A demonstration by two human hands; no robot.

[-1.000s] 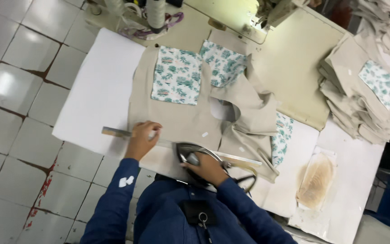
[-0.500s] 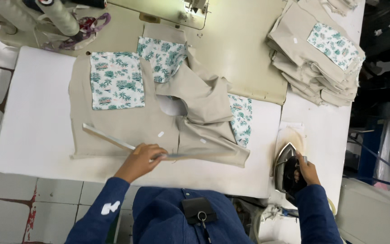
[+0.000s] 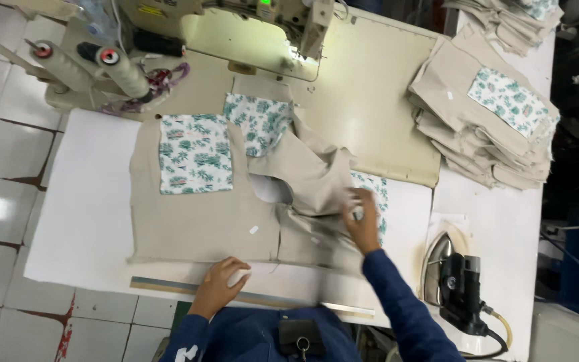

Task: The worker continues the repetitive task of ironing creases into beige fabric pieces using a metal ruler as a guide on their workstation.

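A beige garment piece (image 3: 196, 221) with a floral pocket (image 3: 194, 153) lies flat on the white padded table (image 3: 82, 221). A second beige piece (image 3: 309, 174) lies crumpled over its right side. My left hand (image 3: 222, 287) rests at the garment's near hem, fingers curled round a small white piece, beside a long ruler (image 3: 169, 286) along the table's front edge. My right hand (image 3: 363, 224) is blurred and lies on the folded beige fabric at the right. Its grip is unclear. A dark iron (image 3: 457, 285) stands alone on a pad at the right.
A sewing machine (image 3: 263, 13) and thread cones (image 3: 122, 70) stand at the back on a cream tabletop (image 3: 383, 100). A stack of beige pieces with floral pockets (image 3: 484, 127) sits at the back right. The iron's cord (image 3: 497, 322) trails right. Tiled floor (image 3: 1, 154) lies to the left.
My right hand let go of the iron, which now stands at the right, and moved left onto the garment. My left hand stayed at the ruler near the hem.
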